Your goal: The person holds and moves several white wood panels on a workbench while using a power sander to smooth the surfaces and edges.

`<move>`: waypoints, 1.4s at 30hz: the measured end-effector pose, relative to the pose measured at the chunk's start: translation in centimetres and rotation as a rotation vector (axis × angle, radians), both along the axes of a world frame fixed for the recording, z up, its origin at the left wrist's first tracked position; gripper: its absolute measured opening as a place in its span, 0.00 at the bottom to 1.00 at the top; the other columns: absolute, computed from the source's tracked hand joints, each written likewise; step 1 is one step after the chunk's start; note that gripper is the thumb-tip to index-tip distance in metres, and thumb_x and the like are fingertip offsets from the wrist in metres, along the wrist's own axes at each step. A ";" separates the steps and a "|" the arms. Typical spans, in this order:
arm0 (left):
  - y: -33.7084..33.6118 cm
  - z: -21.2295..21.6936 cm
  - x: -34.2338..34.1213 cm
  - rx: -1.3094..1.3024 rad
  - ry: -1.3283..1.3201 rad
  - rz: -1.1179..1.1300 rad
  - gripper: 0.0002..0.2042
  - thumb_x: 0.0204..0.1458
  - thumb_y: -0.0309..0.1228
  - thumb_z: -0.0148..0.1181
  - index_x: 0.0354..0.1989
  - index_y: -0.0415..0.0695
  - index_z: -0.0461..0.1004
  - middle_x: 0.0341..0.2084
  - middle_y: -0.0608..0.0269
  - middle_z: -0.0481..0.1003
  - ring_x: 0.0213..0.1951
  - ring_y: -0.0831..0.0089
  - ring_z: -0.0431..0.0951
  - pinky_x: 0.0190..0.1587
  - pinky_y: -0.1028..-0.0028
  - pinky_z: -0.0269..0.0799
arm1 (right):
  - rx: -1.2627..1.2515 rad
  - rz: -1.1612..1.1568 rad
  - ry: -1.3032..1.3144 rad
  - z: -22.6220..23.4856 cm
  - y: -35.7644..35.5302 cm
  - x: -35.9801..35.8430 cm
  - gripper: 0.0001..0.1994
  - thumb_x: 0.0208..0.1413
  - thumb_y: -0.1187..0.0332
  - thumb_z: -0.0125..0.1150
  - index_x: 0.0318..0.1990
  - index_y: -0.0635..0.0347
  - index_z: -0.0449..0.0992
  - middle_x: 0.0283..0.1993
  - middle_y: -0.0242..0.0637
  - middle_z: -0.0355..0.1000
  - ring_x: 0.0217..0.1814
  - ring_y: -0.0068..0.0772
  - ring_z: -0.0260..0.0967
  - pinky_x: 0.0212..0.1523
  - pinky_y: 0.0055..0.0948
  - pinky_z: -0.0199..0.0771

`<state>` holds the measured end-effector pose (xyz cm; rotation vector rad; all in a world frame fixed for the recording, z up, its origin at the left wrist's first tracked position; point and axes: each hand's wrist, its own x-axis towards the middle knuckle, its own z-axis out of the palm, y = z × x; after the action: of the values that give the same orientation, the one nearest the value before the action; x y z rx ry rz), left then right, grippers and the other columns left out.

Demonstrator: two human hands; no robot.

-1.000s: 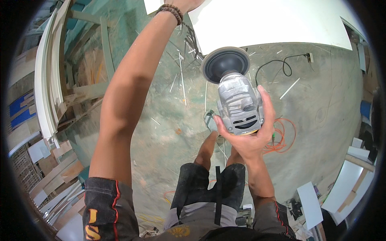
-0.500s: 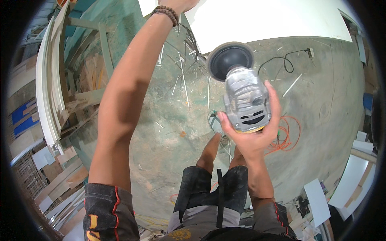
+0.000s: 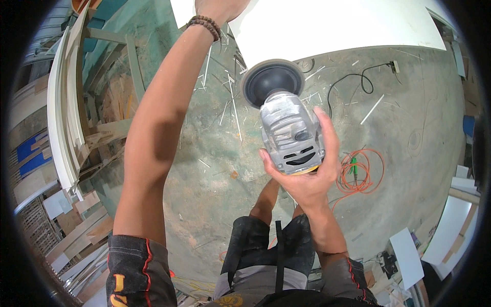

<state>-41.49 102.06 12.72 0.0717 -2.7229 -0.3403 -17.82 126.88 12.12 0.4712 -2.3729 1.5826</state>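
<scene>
My right hand (image 3: 312, 176) is wrapped round the rear body of a grey power sander (image 3: 290, 128). The tool is held up over the floor, and its round black pad (image 3: 272, 84) points away from me toward the white panel. My left arm reaches far forward, with a brown bead bracelet at the wrist. Up at the top edge, my left hand (image 3: 220, 9) is by the corner of the large white panel (image 3: 337, 28). Its fingers are cut off by the frame, so I cannot see whether it grips the panel.
A coiled orange hose (image 3: 365, 171) with a green fitting lies on the floor at right. A black cord (image 3: 365, 82) ends at a plug further off. Thin white offcuts (image 3: 232, 102) litter the ground. White boards (image 3: 60, 112) lean on a wooden frame at left; stacked panels (image 3: 406, 256) stand at lower right.
My right hand has carried the sander a little to the left and slightly toward me. The left forearm and hand have shifted slightly left. More of the orange hose shows now.
</scene>
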 end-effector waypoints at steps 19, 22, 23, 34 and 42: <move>0.1 -0.2 0.0 -0.050 0.013 -0.074 0.34 0.68 0.52 0.47 0.70 0.34 0.64 0.69 0.42 0.64 0.73 0.41 0.54 0.75 0.53 0.49 | -0.036 0.006 -0.042 -0.6 0.4 0.0 0.50 0.35 0.64 0.87 0.68 0.69 0.64 0.63 0.49 0.71 0.58 0.40 0.76 0.56 0.35 0.79; -0.7 0.4 0.1 -0.072 0.017 -0.029 0.34 0.67 0.52 0.48 0.70 0.35 0.64 0.69 0.41 0.64 0.73 0.40 0.54 0.75 0.54 0.49 | -0.075 -0.016 -0.063 -0.2 0.5 -0.4 0.50 0.35 0.65 0.87 0.68 0.69 0.64 0.64 0.49 0.70 0.60 0.41 0.74 0.58 0.36 0.77; -0.2 0.4 0.2 -0.039 0.002 -0.001 0.34 0.67 0.52 0.48 0.70 0.35 0.64 0.69 0.41 0.64 0.73 0.40 0.54 0.75 0.54 0.49 | -0.057 -0.033 -0.055 -0.2 1.0 -0.6 0.50 0.35 0.65 0.87 0.68 0.69 0.64 0.64 0.49 0.69 0.61 0.41 0.73 0.59 0.37 0.76; 0.2 1.1 0.6 -0.013 -0.016 -0.044 0.30 0.69 0.48 0.49 0.69 0.35 0.65 0.69 0.40 0.64 0.73 0.43 0.55 0.75 0.57 0.51 | -0.062 -0.115 0.015 0.1 4.3 -4.0 0.49 0.37 0.65 0.86 0.67 0.70 0.64 0.60 0.52 0.72 0.56 0.43 0.78 0.55 0.36 0.81; -0.9 0.1 0.2 0.029 -0.021 -0.032 0.37 0.64 0.60 0.48 0.72 0.46 0.64 0.71 0.38 0.58 0.75 0.46 0.53 0.74 0.53 0.51 | -0.131 -0.166 -0.120 0.1 7.3 -5.7 0.49 0.37 0.65 0.86 0.68 0.67 0.63 0.61 0.47 0.69 0.61 0.39 0.71 0.61 0.37 0.72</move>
<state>-41.32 101.12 12.81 0.0400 -2.7424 -0.3905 -23.56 134.20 12.18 0.1518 -2.3055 1.7181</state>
